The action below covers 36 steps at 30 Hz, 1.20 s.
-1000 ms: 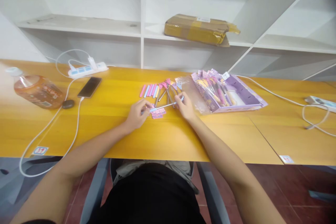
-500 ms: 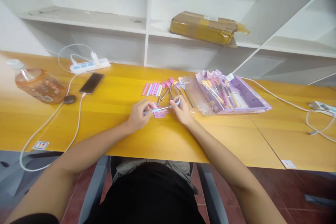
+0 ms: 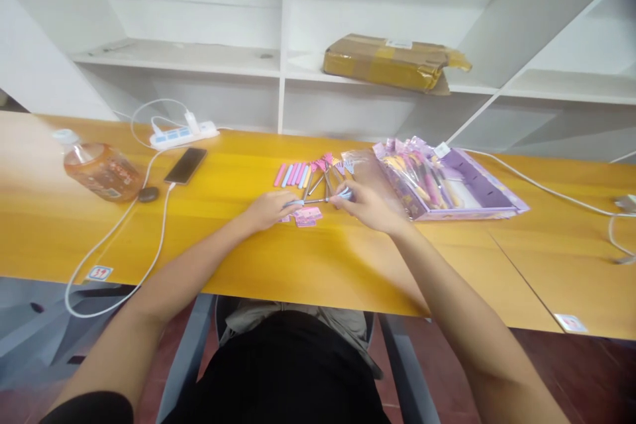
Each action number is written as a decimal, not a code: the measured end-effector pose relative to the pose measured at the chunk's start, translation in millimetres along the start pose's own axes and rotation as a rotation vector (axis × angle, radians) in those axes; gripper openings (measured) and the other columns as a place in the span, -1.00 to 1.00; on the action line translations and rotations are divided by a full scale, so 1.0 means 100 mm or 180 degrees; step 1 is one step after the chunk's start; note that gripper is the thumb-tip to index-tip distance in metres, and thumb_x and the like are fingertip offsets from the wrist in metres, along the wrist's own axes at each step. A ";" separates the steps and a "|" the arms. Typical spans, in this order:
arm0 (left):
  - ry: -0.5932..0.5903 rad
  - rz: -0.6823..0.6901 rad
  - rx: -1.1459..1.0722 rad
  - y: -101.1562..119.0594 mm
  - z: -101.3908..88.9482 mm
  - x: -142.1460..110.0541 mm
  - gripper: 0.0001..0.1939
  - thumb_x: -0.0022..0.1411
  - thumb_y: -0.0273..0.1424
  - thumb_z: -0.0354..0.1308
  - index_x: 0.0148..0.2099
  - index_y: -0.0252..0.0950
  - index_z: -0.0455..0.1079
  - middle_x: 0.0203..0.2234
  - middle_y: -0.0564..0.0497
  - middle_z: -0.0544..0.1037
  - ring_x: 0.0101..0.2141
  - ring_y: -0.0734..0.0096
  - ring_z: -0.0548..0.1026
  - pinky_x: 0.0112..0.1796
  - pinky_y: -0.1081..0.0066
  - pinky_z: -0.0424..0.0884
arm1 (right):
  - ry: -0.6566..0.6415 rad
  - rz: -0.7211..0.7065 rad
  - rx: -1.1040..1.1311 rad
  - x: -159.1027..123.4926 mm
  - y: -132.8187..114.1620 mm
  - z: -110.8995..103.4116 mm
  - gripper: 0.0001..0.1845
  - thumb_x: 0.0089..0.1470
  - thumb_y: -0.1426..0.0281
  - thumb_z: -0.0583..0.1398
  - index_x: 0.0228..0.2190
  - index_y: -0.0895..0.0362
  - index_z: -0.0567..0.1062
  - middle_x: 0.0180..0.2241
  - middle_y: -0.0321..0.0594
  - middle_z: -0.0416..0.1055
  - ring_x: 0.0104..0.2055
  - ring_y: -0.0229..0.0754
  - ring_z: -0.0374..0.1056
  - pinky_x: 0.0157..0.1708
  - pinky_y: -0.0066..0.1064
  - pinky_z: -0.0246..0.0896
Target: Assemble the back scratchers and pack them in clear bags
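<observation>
Between my hands is a back scratcher [image 3: 315, 201] with a thin metal rod, a light blue handle and a light blue head. My left hand [image 3: 271, 209] is closed round the handle at the left end. At the other end, my right hand [image 3: 366, 204] grips the blue head, partly hiding it. Just beyond lie several metal rods with pink, yellow and blue claw-shaped heads [image 3: 325, 160]. Left of those, a row of pink, blue and yellow handle sleeves [image 3: 293, 175] rests on the table. Small pink-purple cards [image 3: 308, 216] lie below the rod.
To the right stands an open purple box [image 3: 497, 175] with plastic-wrapped items [image 3: 420, 175] at its left side. A drink bottle [image 3: 102, 172], a phone [image 3: 185, 165] and a power strip [image 3: 183, 135] are at left. A taped cardboard box [image 3: 387, 61] sits on the shelf.
My right hand has turned over and shifted right, keeping the blue head in its fingers. My left hand has flattened lower over the handle. The view has shifted slightly.
</observation>
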State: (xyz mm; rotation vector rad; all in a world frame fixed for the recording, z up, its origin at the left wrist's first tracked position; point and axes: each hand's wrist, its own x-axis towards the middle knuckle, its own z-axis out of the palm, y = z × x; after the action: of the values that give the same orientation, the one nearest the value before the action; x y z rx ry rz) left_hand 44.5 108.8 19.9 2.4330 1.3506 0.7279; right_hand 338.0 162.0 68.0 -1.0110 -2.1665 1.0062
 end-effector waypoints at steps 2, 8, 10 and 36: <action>-0.0158 0.0030 0.0040 0.02 -0.06 0.02 -0.55 0.63 -0.07 -0.04 -0.12 -0.24 0.53 -0.22 -0.09 0.66 -0.16 0.18 0.61 -0.13 0.29 0.44 | -0.0006 0.0057 -0.0061 -0.16 -0.09 -0.06 -0.47 0.25 -0.17 0.32 -0.32 0.05 0.50 -0.40 -0.24 0.53 -0.37 -0.15 0.33 -0.36 -0.32 0.19; -0.0086 -0.0293 -0.1071 0.36 -0.36 -0.09 -0.56 0.48 0.08 0.19 -0.12 -0.21 0.54 -0.39 0.02 0.63 -0.40 0.36 0.57 -0.37 0.42 0.42 | 0.0625 0.0538 0.1541 -0.76 -0.23 0.13 -0.41 0.13 -0.14 0.45 -0.41 0.04 0.38 -0.53 -0.37 0.33 -0.54 -0.30 0.07 -0.52 -0.39 -0.07; 0.0035 -0.0709 -0.2264 0.52 -0.37 -0.22 -0.51 0.42 0.13 0.23 -0.08 -0.22 0.50 -0.54 0.11 0.54 -0.62 0.48 0.43 -0.57 0.48 0.28 | 0.0757 0.0646 0.2455 -0.95 -0.27 0.28 -0.37 0.13 -0.05 0.50 -0.44 0.02 0.26 -0.59 -0.48 0.16 -0.58 -0.35 -0.11 -0.54 -0.40 -0.21; 0.1798 -0.2203 -0.3900 0.52 -0.47 -1.43 -0.41 0.10 -0.11 0.34 -0.66 -0.18 0.01 -0.79 0.22 -0.12 -0.72 0.59 -0.12 -0.66 0.46 0.01 | 0.1921 0.1138 0.3355 -1.91 0.35 -0.24 -0.54 0.14 0.27 0.38 -0.50 -0.01 0.18 -0.57 -0.55 -0.32 -0.56 -0.31 -0.51 -0.69 -0.40 -0.35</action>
State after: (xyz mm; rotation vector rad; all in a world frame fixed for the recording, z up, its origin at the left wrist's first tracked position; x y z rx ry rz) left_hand -6.9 -40.3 40.0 0.7788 1.1876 1.4713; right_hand 478.4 33.5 24.5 -0.9611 -0.7646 1.4957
